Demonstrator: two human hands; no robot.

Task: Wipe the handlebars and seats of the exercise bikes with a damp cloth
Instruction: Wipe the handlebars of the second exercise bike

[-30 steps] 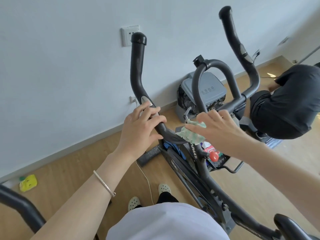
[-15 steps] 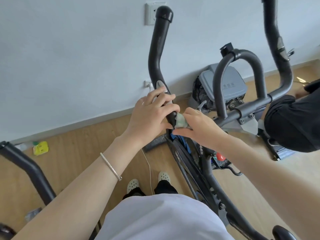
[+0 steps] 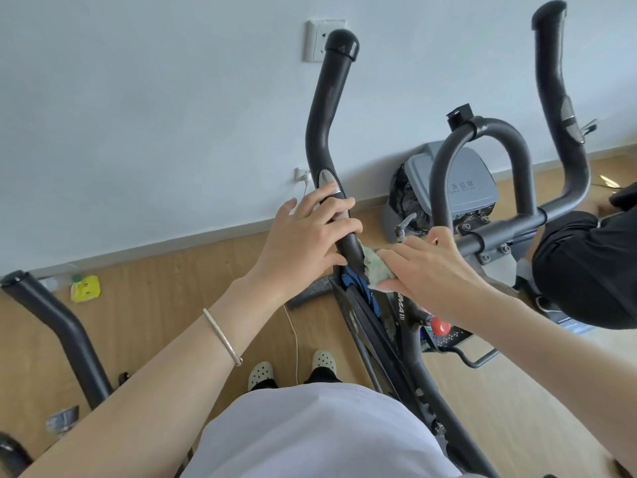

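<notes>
Wiping an exercise bike's handlebar (image 3: 324,132).
Left hand (image 3: 303,243) fingers curl over the handlebar; right hand (image 3: 434,270) just beside it grips a green cloth (image 3: 375,270) against it.

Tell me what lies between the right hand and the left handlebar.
A bunched green cloth; the right hand holds it against the left handlebar, just below the left hand. The head view shows this.

cloth (image 3: 377,270) right of handlebar (image 3: 324,132) | bin (image 3: 462,181) behind (seemingly against wall (image 3: 138,115))
</notes>
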